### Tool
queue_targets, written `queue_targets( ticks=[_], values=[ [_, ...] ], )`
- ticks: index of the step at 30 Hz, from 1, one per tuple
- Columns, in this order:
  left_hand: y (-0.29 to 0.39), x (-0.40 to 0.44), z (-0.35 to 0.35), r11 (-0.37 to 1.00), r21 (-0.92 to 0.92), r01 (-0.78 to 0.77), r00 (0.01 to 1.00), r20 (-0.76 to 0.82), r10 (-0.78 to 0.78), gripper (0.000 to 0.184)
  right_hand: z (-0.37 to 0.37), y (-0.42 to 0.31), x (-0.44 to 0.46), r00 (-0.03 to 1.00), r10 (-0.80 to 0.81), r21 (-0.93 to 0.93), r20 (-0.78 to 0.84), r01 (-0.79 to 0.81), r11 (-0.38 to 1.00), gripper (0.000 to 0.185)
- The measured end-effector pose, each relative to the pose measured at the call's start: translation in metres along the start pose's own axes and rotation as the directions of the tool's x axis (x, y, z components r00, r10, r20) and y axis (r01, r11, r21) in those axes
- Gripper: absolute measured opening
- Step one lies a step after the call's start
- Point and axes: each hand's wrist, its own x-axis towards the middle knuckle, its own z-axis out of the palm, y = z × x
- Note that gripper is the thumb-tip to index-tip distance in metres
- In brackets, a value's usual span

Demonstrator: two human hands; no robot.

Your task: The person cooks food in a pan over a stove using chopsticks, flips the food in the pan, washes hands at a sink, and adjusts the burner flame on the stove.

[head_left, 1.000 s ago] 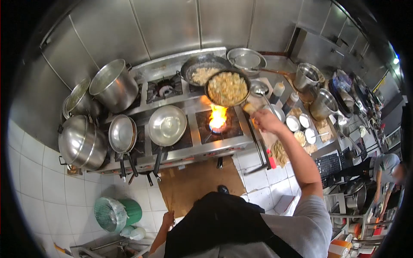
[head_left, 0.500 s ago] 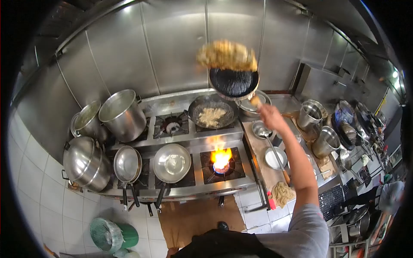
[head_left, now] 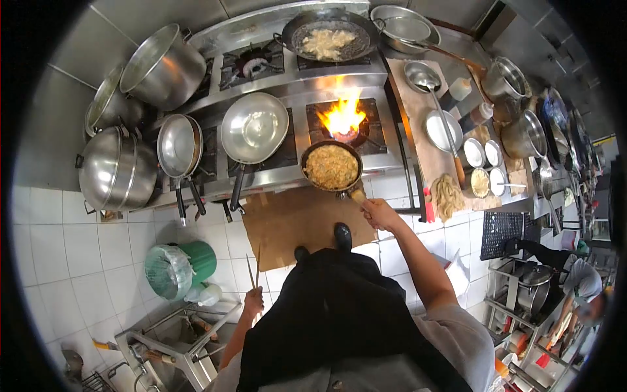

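Note:
My right hand (head_left: 381,215) is wrapped round the handle of a small black frying pan (head_left: 356,157), held level just in front of the stove's edge. Inside it lies a round, browned omelette-like cake (head_left: 331,166). Behind the pan, tall orange flames (head_left: 343,117) rise from the front burner. Low at my left side, my left hand (head_left: 253,302) is closed on a pair of long chopsticks (head_left: 258,258), their tips pointing up and apart. They touch nothing else.
A wok (head_left: 307,44) with pale frying food sits on the back burner. Steel pans (head_left: 253,124) and large pots (head_left: 163,72) stand to the left. On the right counter are a ladle (head_left: 446,121), bowls and a cloth (head_left: 447,196). Another person (head_left: 583,281) is at far right.
The pan has come down from high above the stove to its front edge. The food, airborne above it before, now lies in it. My left hand and the chopsticks have come into view.

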Motion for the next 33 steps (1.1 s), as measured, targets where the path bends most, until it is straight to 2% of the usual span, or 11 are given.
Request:
queue_targets(
  ticks=[4, 5, 8, 9, 12, 16, 20, 24, 29, 32, 33],
  values=[
    [0.015, -0.004, 0.013, 0.998, -0.057, 0.005, 1.0, 0.023, -0.004, 0.033, 0.003, -0.013, -0.004, 0.957, -0.16, -0.13, -0.243, 0.132, 0.983, 0.037],
    [0.021, -0.01, 0.017, 0.999, -0.005, -0.038, 0.999, 0.008, 0.038, 0.033, -0.001, 0.021, 0.033, 0.792, -0.519, -0.325, -0.323, 0.422, 0.846, 0.039],
    [0.006, 0.0, 0.025, 0.994, -0.102, -0.033, 0.998, 0.05, 0.038, 0.033, -0.012, 0.008, 0.045, 0.878, -0.289, -0.249, -0.382, 0.204, 0.947, 0.039],
    [0.007, -0.006, 0.027, 0.992, -0.02, -0.128, 0.992, 0.014, 0.128, 0.033, -0.017, 0.005, 0.048, 0.882, -0.287, -0.229, -0.375, 0.212, 0.95, 0.038],
    [0.011, -0.013, 0.03, 0.996, -0.084, -0.043, 0.999, -0.032, 0.041, 0.033, -0.034, -0.002, 0.06, 0.899, -0.274, -0.176, -0.342, 0.225, 0.958, 0.036],
    [0.014, -0.024, 0.038, 0.997, -0.037, -0.061, 0.991, -0.122, 0.056, 0.033, -0.045, 0.007, 0.125, 0.787, -0.484, -0.391, -0.382, 0.337, 0.857, 0.035],
    [0.027, -0.029, 0.044, 0.979, -0.194, -0.067, 0.992, -0.12, 0.044, 0.031, -0.039, 0.004, 0.155, 0.81, -0.442, -0.258, -0.385, 0.365, 0.894, 0.043],
    [0.052, -0.028, 0.053, 0.884, -0.414, -0.218, 0.973, -0.16, 0.166, 0.028, -0.027, -0.007, 0.149, 0.927, -0.179, 0.06, -0.329, 0.209, 0.976, 0.044],
    [0.129, -0.024, 0.063, 0.883, -0.253, -0.395, 0.908, -0.255, 0.333, 0.028, -0.033, -0.012, 0.142, 0.956, -0.057, 0.2, -0.287, 0.118, 0.973, 0.045],
    [0.183, -0.023, 0.068, 0.843, -0.25, -0.477, 0.872, -0.255, 0.417, 0.026, -0.07, 0.036, 0.178, 0.771, -0.43, -0.379, -0.47, 0.264, 0.887, 0.048],
    [0.192, -0.019, 0.065, 0.851, -0.239, -0.468, 0.879, -0.221, 0.422, 0.023, -0.074, 0.035, 0.163, 0.743, -0.484, -0.528, -0.462, 0.208, 0.823, 0.045]
  ],
)
